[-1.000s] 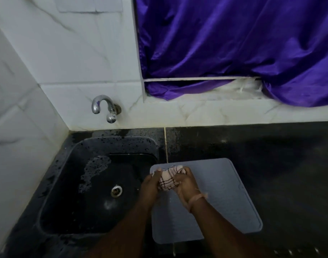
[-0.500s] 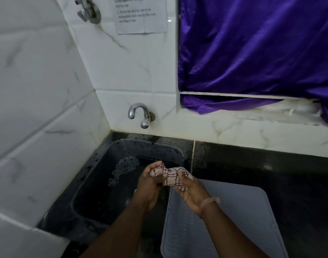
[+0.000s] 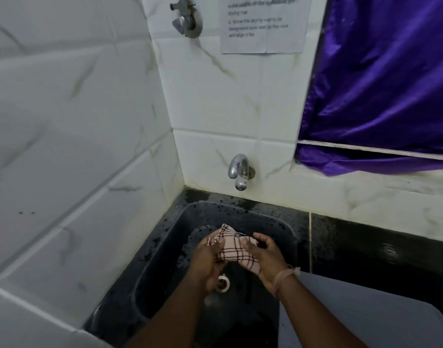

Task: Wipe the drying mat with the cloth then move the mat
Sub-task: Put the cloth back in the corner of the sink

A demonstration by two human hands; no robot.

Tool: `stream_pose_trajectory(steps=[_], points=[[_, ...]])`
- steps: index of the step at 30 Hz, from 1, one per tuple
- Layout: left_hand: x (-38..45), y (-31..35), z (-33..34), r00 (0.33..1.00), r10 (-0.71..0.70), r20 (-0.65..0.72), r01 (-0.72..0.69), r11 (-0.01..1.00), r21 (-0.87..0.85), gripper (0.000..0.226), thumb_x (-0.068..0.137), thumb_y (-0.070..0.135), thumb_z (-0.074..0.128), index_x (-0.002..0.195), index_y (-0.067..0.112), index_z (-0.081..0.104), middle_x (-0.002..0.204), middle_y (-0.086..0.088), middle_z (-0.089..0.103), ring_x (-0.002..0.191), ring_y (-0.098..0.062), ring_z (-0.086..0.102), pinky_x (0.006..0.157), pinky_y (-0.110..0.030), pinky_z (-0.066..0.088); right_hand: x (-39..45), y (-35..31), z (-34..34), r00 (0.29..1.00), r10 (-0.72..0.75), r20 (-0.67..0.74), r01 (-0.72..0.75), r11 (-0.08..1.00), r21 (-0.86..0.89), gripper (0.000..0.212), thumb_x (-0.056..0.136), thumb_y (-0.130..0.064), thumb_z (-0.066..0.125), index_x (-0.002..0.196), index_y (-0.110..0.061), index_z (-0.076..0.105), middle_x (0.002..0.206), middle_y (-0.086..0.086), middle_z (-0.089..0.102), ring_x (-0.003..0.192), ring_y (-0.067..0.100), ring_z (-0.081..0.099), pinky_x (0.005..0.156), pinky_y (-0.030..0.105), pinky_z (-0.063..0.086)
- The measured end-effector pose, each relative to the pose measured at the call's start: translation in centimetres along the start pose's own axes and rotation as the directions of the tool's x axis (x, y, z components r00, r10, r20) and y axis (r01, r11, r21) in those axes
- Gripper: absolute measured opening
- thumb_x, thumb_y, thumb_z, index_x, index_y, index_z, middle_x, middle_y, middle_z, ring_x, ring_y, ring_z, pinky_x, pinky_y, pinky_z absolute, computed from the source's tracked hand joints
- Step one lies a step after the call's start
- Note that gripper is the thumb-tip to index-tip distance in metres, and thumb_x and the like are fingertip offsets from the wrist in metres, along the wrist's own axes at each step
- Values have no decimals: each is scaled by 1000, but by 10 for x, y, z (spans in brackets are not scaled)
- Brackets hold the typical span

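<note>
A pink cloth [image 3: 231, 247] with dark checked lines is bunched between both hands above the black sink [image 3: 278, 227]. My left hand [image 3: 206, 259] grips its left end and my right hand [image 3: 264, 257] grips its right end. The grey ribbed drying mat [image 3: 378, 320] lies flat on the dark counter to the right of the sink, at the lower right of the view; part of it is cut off by the frame edge and my right forearm.
A chrome tap [image 3: 239, 170] juts from the white tiled wall above the sink. The drain [image 3: 223, 283] shows below my hands. A paper notice [image 3: 263, 23] and a wall valve [image 3: 187, 20] are higher up. A purple curtain [image 3: 381, 84] covers the window at right.
Both hands carried the cloth leftward off the mat to over the sink basin. The view swung left and up, so the mat now sits at the lower right.
</note>
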State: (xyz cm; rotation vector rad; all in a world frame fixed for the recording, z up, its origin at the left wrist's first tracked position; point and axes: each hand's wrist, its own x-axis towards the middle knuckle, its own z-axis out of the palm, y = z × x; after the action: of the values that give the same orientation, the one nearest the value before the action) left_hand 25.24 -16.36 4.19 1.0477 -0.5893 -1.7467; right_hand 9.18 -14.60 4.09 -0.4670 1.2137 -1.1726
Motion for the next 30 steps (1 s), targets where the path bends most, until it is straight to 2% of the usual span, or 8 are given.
stream_pose_trajectory(steps=[4, 9, 13, 17, 20, 23, 26, 30], points=[[39, 40, -44, 1000, 5, 21, -5, 999, -36, 40, 94, 1, 50, 134, 2, 55, 128, -27, 63, 118, -41, 59, 99, -49, 50, 30, -4, 61, 979, 201, 39, -201, 980, 4, 30, 89, -24, 73, 115, -12, 65, 104, 12, 75, 91, 27, 70, 72, 40, 59], [90, 84, -91, 995, -40, -89, 50, 993, 108, 30, 102, 8, 44, 126, -2, 59, 113, -22, 71, 103, -32, 69, 77, -39, 57, 72, -10, 121, 946, 317, 64, -313, 947, -67, 33, 95, -5, 62, 125, -15, 57, 115, 17, 69, 99, 35, 64, 94, 59, 51], [128, 109, -107, 990, -65, -124, 93, 969, 231, 27, 103, 7, 44, 123, 0, 60, 113, -21, 71, 106, -34, 67, 90, -46, 55, 97, -14, 144, 906, 420, 49, -419, 908, -16, 23, 88, -35, 71, 90, -14, 80, 88, 12, 76, 89, 29, 65, 85, 48, 56], [153, 120, -110, 989, -93, -113, 117, 966, 231, 27, 98, 11, 52, 117, 2, 68, 106, -21, 74, 95, -33, 73, 75, -39, 60, 133, -15, 164, 967, 202, -152, -213, 975, -57, 6, 94, -14, 65, 96, -16, 70, 100, 15, 73, 91, 33, 66, 69, 42, 59], [170, 127, -107, 979, -131, -155, 168, 950, 262, 21, 97, 11, 55, 110, 3, 69, 105, -22, 73, 86, -35, 72, 63, -37, 60, 159, -15, 176, 949, 13, -316, -81, 975, -205, 19, 86, 3, 70, 86, -15, 69, 106, 18, 72, 92, 33, 66, 81, 45, 59], [189, 133, -110, 956, -101, -275, 196, 918, 345, 13, 94, 4, 59, 104, 6, 67, 102, -22, 72, 72, -27, 65, 38, -22, 45, 187, -12, 183, 929, -22, -368, -70, 970, -234, 26, 83, 5, 72, 104, -9, 68, 115, 19, 68, 103, 34, 64, 91, 43, 55], [225, 143, -111, 935, -6, -354, 173, 879, 444, 15, 90, 1, 60, 96, 10, 70, 98, -19, 72, 79, -30, 68, 49, -29, 54, 222, -8, 190, 924, -9, -383, -93, 965, -245, 39, 84, -1, 75, 121, -1, 64, 118, 13, 64, 114, 35, 59, 99, 43, 50], [272, 151, -98, 919, 134, -371, 135, 777, 615, 12, 87, 5, 61, 88, 15, 67, 98, -12, 71, 91, -30, 68, 80, -38, 60, 270, -16, 200, 925, -40, -377, -71, 958, -277, 33, 86, -5, 74, 116, 2, 65, 115, 15, 66, 111, 34, 61, 97, 38, 49]])
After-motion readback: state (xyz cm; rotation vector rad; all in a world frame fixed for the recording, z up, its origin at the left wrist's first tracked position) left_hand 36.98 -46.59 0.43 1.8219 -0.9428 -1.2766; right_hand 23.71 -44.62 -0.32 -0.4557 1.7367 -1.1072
